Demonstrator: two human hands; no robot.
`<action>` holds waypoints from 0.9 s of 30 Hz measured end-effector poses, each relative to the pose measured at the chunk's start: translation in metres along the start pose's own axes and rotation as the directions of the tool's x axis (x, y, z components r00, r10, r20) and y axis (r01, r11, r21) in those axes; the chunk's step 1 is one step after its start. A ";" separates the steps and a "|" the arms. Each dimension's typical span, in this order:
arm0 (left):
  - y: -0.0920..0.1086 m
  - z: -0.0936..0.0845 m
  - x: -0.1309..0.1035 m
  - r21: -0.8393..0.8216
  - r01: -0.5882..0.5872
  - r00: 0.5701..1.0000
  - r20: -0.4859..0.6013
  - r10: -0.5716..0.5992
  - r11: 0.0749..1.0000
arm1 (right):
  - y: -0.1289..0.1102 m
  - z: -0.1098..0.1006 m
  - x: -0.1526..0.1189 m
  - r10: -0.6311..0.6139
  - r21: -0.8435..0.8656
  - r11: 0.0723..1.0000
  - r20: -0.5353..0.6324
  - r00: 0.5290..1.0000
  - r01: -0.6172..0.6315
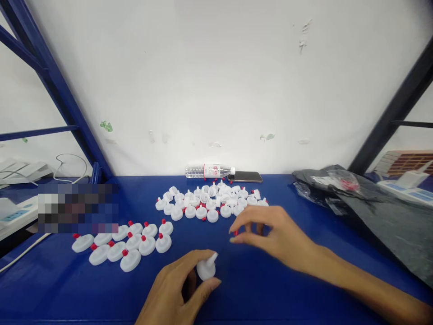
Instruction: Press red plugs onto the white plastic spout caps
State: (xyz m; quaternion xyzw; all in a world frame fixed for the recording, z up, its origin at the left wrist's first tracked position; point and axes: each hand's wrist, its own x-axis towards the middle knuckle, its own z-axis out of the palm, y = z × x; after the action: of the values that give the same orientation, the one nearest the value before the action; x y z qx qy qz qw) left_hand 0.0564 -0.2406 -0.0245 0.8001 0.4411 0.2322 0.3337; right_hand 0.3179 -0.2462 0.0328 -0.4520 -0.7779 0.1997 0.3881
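Note:
My left hand (184,284) is closed around a white nozzle cap (206,269) whose bare spout points up and to the right. To its upper right, my right hand (270,232) pinches a small red cap (236,233) between thumb and forefinger, apart from the white piece. Behind my hands lies a pile of white nozzle caps (212,215), with small red caps scattered among them. On the left, several white nozzle caps (130,260) with red tips sit in a loose group on the blue table (237,298).
A clear bottle (209,171) lies on its side by the wall, touching or close to a dark phone (248,177). Black plastic bags (372,212) cover the right side. At the far left are a power strip (20,214) and a white cable (27,250).

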 end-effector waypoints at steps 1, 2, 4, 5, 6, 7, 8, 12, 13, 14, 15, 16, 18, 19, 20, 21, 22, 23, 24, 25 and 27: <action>0.003 -0.001 -0.001 0.020 -0.026 1.000 0.017 0.025 0.999 | 0.000 0.007 -0.002 -0.008 0.029 1.000 0.018 1.000 0.007; 0.006 -0.002 -0.001 0.037 -0.054 0.998 0.031 0.053 0.998 | 0.000 0.013 -0.003 -0.009 0.061 0.998 0.031 0.999 0.007; 0.009 -0.002 -0.002 0.055 -0.119 0.992 0.057 0.116 0.991 | 0.001 0.020 -0.005 -0.004 0.129 0.992 0.052 0.999 -0.003; 0.009 -0.003 -0.002 0.059 -0.147 0.988 0.063 0.144 0.987 | 0.001 0.021 -0.006 0.002 0.162 0.987 0.063 0.998 -0.012; 0.009 -0.002 -0.002 0.059 -0.168 0.984 0.062 0.164 0.984 | 0.001 0.022 -0.006 0.005 0.191 0.981 0.074 0.997 -0.019; 0.008 -0.002 -0.002 0.059 -0.183 0.982 0.060 0.179 0.981 | 0.001 0.022 -0.006 0.002 0.216 0.976 0.084 0.996 -0.020; 0.007 -0.001 -0.001 0.058 -0.195 0.980 0.056 0.191 0.979 | 0.001 0.021 -0.007 -0.005 0.234 0.972 0.092 0.996 -0.017; 0.007 -0.001 0.001 0.057 -0.219 0.975 0.040 0.217 0.974 | 0.003 0.022 -0.009 -0.037 0.269 0.963 0.135 0.990 -0.001; 0.007 -0.001 0.001 0.065 -0.225 0.974 0.048 0.223 0.972 | 0.003 0.024 -0.010 -0.043 0.270 0.963 0.138 0.989 0.005; 0.007 0.000 0.000 0.078 -0.233 0.972 0.057 0.229 0.969 | 0.003 0.026 -0.011 -0.053 0.267 0.964 0.137 0.989 0.014; 0.007 0.000 -0.001 0.096 -0.243 0.969 0.058 0.239 0.965 | 0.003 0.028 -0.012 -0.064 0.265 0.964 0.137 0.989 0.026; 0.005 0.001 -0.002 0.115 -0.258 0.966 0.052 0.254 0.959 | 0.003 0.031 -0.012 -0.077 0.264 0.964 0.136 0.988 0.038; 0.001 0.002 -0.004 0.147 -0.295 0.955 0.021 0.295 0.944 | 0.002 0.035 -0.014 -0.108 0.263 0.962 0.133 0.985 0.070; -0.001 0.004 -0.005 0.158 -0.312 0.949 0.006 0.315 0.937 | 0.001 0.037 -0.015 -0.128 0.265 0.960 0.128 0.984 0.091; -0.004 0.005 -0.005 0.165 -0.326 0.944 -0.003 0.331 0.931 | 0.000 0.039 -0.015 -0.147 0.266 0.958 0.124 0.981 0.110; -0.006 0.006 -0.006 0.168 -0.331 0.942 -0.005 0.337 0.929 | -0.001 0.040 -0.016 -0.167 0.263 0.956 0.123 0.978 0.130; -0.008 0.007 -0.006 0.168 -0.329 0.942 -0.004 0.335 0.929 | -0.003 0.040 -0.016 -0.182 0.255 0.956 0.127 0.975 0.145; -0.008 0.008 -0.006 0.169 -0.320 0.946 -0.005 0.325 0.932 | -0.004 0.041 -0.016 -0.189 0.243 0.958 0.134 0.973 0.153; -0.008 0.008 -0.006 0.170 -0.308 0.949 -0.006 0.314 0.936 | -0.005 0.041 -0.016 -0.187 0.227 0.962 0.143 0.972 0.152; -0.008 0.009 -0.006 0.172 -0.297 0.953 -0.005 0.302 0.939 | -0.006 0.041 -0.016 -0.178 0.206 0.968 0.149 0.973 0.145; -0.004 0.009 -0.005 0.192 -0.275 0.959 -0.008 0.282 0.942 | -0.006 0.041 -0.017 -0.143 0.154 0.981 0.149 0.978 0.120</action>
State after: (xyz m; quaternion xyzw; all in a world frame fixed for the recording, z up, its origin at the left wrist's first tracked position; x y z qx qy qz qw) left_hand 0.0575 -0.2465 -0.0344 0.8782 0.3494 0.2481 0.2124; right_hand 0.2874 -0.2616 0.0041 -0.3529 -0.8182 0.2646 0.3688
